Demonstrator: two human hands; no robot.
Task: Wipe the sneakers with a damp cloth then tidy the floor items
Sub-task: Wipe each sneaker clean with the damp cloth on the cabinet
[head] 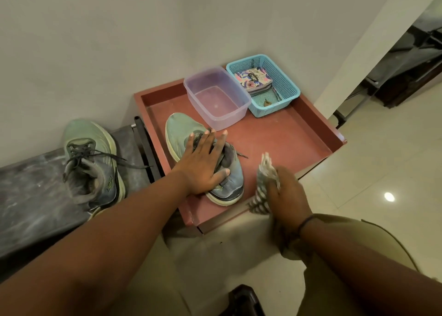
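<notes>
A: Where is the sneaker being worked on?

B: The nearer-right sneaker sits on the red tray, toward its near-left corner. Its long axis runs from the toe at far left to the heel at near right. The left hand lies flat over the laces and collar, fingers straight and spread, thumb down the right flank by the heel; it presses rather than grips.

A: And the cloth?

B: The striped cloth is bunched in the right hand, fingers curled round it, just to the right of the heel and not touching the shoe. So the right hand is the one placed to wipe. I judge the coming stroke would go leftward onto the heel and right flank, then along the axis toward the toe.

A: How does the shoe look?

B: Pale green mesh toe, grey-blue heel, cream sole, dark laces trailing loose. The toe looks dusty.

A: The other one?

B: The second sneaker rests on a dark slab to the left, off the tray. A clear plastic tub stands at the far side, beside a blue basket.
</notes>
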